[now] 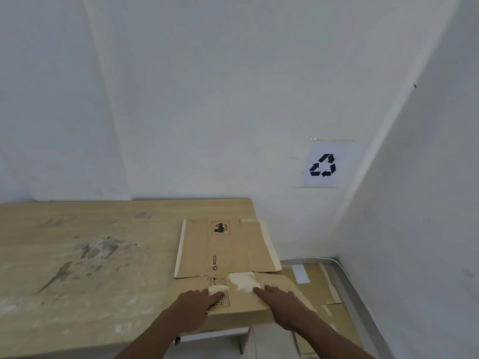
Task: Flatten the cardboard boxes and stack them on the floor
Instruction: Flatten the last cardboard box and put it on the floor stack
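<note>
A flattened brown cardboard box [225, 252] with a "PICO" print and a red-framed label lies on the right end of the wooden table [85, 268]. Its near flap [243, 299] carries torn tape remnants. My left hand [199, 304] presses flat on the near flap's left part, fingers together. My right hand [282, 304] presses flat on the flap's right part, over the table's right edge. Neither hand grips anything. Flattened cardboard [321, 294] lies stacked on the floor to the right of the table.
The table is stained and stands against a white wall. A paper sign with a recycling symbol [322, 165] is taped to the wall above the floor stack. A second white wall closes the corner on the right, with a grey strip [363, 307] along its base.
</note>
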Action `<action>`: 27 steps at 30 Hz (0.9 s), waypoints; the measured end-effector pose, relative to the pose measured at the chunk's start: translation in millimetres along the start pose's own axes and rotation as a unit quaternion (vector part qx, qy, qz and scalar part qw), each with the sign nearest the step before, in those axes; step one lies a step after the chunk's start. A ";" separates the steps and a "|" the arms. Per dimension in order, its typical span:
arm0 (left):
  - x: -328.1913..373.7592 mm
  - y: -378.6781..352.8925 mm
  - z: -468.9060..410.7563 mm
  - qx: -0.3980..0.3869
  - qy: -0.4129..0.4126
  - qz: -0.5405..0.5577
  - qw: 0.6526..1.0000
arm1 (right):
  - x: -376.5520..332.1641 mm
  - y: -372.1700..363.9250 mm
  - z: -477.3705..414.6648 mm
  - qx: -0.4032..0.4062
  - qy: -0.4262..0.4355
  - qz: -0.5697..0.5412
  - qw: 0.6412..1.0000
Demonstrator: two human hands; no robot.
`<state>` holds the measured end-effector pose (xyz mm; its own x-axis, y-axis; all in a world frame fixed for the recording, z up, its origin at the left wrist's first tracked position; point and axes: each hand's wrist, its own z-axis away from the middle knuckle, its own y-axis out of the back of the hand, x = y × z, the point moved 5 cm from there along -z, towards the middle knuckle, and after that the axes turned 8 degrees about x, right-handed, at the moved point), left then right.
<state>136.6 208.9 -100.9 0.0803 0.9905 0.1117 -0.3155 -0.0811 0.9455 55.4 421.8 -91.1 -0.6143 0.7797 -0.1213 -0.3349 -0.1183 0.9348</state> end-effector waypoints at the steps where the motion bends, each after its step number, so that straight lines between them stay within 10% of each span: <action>1: 16.5 0.2 -2.8 0.001 -0.002 0.000 1.000 | 14.1 -1.5 8.6 0.007 -0.004 0.002 1.000; 27: 183.6 8.0 -168.4 0.056 0.022 -0.035 0.998 | 259.4 5.4 -3.2 0.104 0.039 0.060 0.992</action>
<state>-10.4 408.9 -124.3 0.0564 0.9979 0.0331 -0.2018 -0.0211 0.9792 -108.0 621.4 -118.5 -0.6965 0.7173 -0.0221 -0.1059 -0.0723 0.9917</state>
